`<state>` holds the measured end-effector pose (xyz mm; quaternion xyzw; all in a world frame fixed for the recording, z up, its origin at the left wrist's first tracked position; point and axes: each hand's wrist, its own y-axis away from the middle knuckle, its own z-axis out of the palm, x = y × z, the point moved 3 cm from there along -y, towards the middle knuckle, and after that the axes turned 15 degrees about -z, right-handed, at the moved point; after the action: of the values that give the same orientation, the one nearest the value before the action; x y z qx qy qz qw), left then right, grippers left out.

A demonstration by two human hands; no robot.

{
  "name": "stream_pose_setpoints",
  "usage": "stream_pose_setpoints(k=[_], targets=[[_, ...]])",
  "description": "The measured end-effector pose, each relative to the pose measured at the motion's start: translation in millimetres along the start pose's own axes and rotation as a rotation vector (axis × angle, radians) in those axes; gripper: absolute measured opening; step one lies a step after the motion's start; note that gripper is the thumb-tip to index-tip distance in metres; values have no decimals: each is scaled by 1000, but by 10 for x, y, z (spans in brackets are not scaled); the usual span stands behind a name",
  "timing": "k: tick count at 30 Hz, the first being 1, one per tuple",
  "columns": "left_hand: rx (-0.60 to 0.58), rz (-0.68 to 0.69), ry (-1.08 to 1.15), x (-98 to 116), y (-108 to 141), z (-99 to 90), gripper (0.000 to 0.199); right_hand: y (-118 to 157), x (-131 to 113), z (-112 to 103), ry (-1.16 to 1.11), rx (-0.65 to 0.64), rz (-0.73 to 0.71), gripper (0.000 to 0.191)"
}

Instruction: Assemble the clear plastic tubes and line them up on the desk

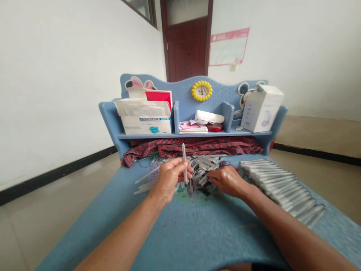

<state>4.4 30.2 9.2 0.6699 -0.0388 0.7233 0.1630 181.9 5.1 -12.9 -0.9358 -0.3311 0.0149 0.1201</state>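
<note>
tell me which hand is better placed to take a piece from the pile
Right, I'd judge: the right hand is at the pile, though its grip is unclear; the left hand holds a pen upright.

Whitish pen, blue desk, red checked cloth, yellow-rimmed dial

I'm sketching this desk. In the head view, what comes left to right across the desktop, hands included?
Loose pale pens, left hand holding an upright pen, jumbled pile of parts, right hand, long row of pens.
</note>
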Motion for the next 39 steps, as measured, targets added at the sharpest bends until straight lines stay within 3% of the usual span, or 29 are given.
stream_pose_setpoints(k=[4,12,22,24,27,31,33,36,39], targets=[[-2,-33,-139,-47,-2,43,21,-105,-188,50,92,-112,-121,28],[-31,-60,-230,-65,14,95,18,-240,-229,61,152,-205,-36,26],[-73,-63,-308,-129,-15,96,21,-252,-243,95,122,-228,-68,24],[-73,-58,-333,-133,-23,89,22,-235,-188,82,93,-153,-52,22],[-76,-48,-353,-126,-27,76,22,-189,-25,0,-113,127,51,17],[-133,-50,-386,-134,-22,80,22,-99,232,-76,-895,569,216,9],[-173,-54,-424,-148,-15,97,22,-66,303,-75,-1257,721,241,10],[-223,-52,-485,-155,14,143,23,-42,330,-54,-1544,813,217,14],[-243,-38,-540,-138,59,190,25,-41,313,-24,-1654,829,187,14]])
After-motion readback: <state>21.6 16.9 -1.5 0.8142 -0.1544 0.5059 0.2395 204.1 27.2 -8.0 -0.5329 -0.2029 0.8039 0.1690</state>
